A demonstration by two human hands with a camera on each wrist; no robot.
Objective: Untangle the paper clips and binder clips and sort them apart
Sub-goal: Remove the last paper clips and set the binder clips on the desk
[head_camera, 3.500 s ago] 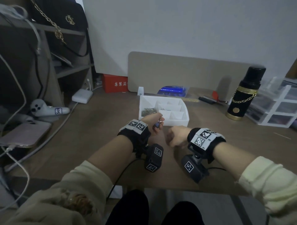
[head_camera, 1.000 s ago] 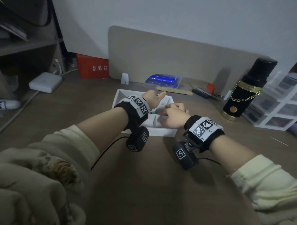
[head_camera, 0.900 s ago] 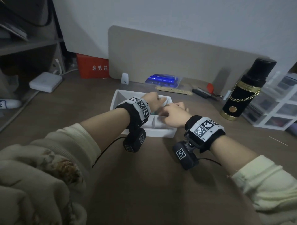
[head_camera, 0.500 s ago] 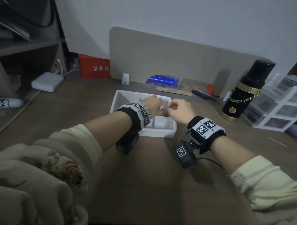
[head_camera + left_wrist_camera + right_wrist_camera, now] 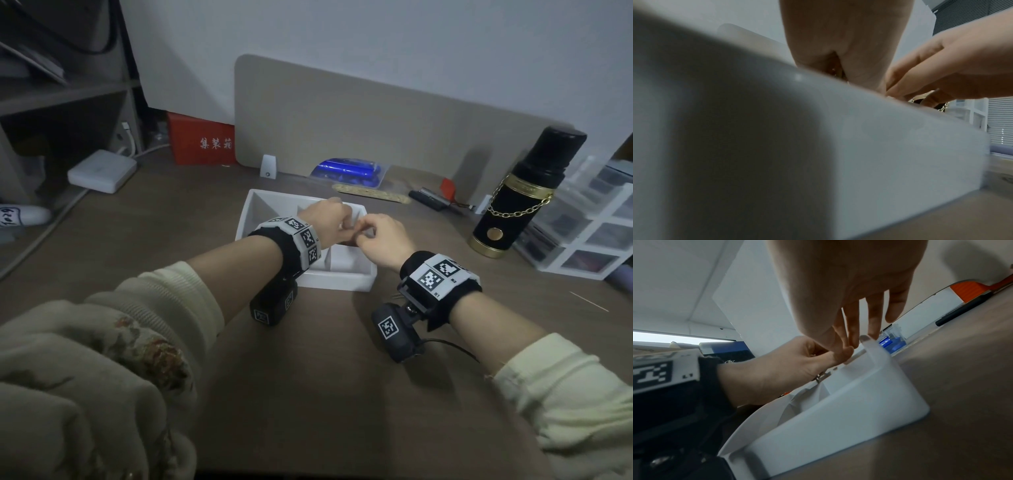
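Note:
A white compartment tray stands on the brown desk. Both hands hover over its right half with their fingertips together. My left hand has its fingers curled round a small bunch of clips; a bit of metal wire hangs beneath it. My right hand pinches the same bunch with thumb and forefinger, its other fingers pointing down above the tray rim. The clips themselves are mostly hidden by the fingers. The tray's front wall fills the left wrist view.
A black flask with a gold chain and clear drawers stand to the right. Behind the tray lie a ruler, a blue packet, a red box and a beige board. A white adapter sits left.
The hands went from in front of the tray to above it. In the last second they drew together until their fingertips met, and the left wrist sank toward the tray's front wall.

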